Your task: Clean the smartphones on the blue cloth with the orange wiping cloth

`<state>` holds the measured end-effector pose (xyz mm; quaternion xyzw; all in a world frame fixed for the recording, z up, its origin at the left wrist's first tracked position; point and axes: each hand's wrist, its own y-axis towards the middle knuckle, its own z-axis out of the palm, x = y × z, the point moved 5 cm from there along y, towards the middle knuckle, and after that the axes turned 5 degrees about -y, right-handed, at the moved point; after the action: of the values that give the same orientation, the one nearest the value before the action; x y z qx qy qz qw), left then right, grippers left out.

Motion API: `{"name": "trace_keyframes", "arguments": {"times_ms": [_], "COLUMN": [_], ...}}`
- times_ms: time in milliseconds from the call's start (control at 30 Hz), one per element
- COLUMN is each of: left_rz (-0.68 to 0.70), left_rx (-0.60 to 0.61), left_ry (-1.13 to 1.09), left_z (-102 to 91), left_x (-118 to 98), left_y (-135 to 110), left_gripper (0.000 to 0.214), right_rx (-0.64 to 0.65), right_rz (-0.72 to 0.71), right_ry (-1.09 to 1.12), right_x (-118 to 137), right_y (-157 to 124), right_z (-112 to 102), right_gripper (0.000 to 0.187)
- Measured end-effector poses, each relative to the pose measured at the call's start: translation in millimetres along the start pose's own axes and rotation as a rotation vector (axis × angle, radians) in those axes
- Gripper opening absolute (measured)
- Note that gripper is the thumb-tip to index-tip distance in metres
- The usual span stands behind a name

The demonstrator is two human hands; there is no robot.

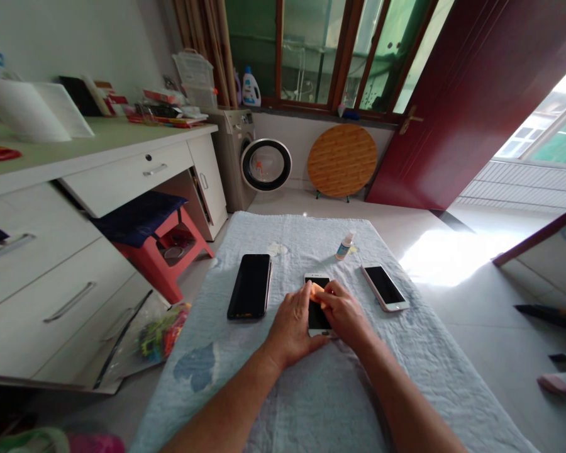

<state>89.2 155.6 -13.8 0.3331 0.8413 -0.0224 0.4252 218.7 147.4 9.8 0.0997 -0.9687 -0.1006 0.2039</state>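
A white phone (317, 281) lies in the middle of a pale blue cloth (311, 390), partly under my hands. My left hand (292, 327) rests flat along the phone's left edge, fingers together and extended. Over the screen, my right hand (340, 311) presses a small orange piece (317, 292) between its closed fingertips. What the orange piece is made of I cannot make out. A larger black phone (249, 286) lies to the left and a pinkish-white phone (385, 287) to the right. A small white bottle (345, 245) with a blue label stands behind them.
White drawers and a desk (75, 189) run along the left, with a red stool (165, 245) under it. A washing machine (245, 160), a round wooden board (342, 159) and a dark red door (466, 100) are at the back. A plastic bag (155, 333) lies on the floor.
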Motion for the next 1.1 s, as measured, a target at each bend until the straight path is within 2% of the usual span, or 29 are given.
{"name": "trace_keyframes", "arguments": {"times_ms": [100, 200, 267, 433, 533, 733, 1100], "left_rz": [-0.015, -0.016, -0.011, -0.027, -0.037, 0.005, -0.022], "left_rx": [-0.002, -0.003, 0.004, 0.02, 0.034, 0.025, -0.018], "left_ry": [-0.001, -0.003, -0.001, 0.036, 0.046, 0.042, -0.04], "left_z": [0.1, -0.2, -0.4, -1.5, -1.1, -0.1, -2.3], "left_x": [1, 1, 0, -2, -3, -1, 4], "left_y": [-1, -1, 0, 1, 1, 1, -1], "left_gripper": [0.114, 0.114, 0.114, 0.111, 0.11, 0.109, 0.116], "right_rx": [0.042, 0.051, 0.03, -0.065, -0.112, -0.04, 0.165], "right_rz": [-0.086, -0.119, -0.081, 0.118, 0.159, 0.174, -0.082], "right_ry": [0.047, 0.042, 0.01, -0.046, -0.078, -0.071, 0.115], "right_x": [12, 13, 5, -23, -31, -28, 15], "right_y": [-1, 0, 1, 3, 3, 3, -2], "right_z": [0, 0, -1, -3, -3, -2, -3], "right_gripper": [0.029, 0.027, 0.026, 0.026, 0.026, 0.031, 0.024]}}
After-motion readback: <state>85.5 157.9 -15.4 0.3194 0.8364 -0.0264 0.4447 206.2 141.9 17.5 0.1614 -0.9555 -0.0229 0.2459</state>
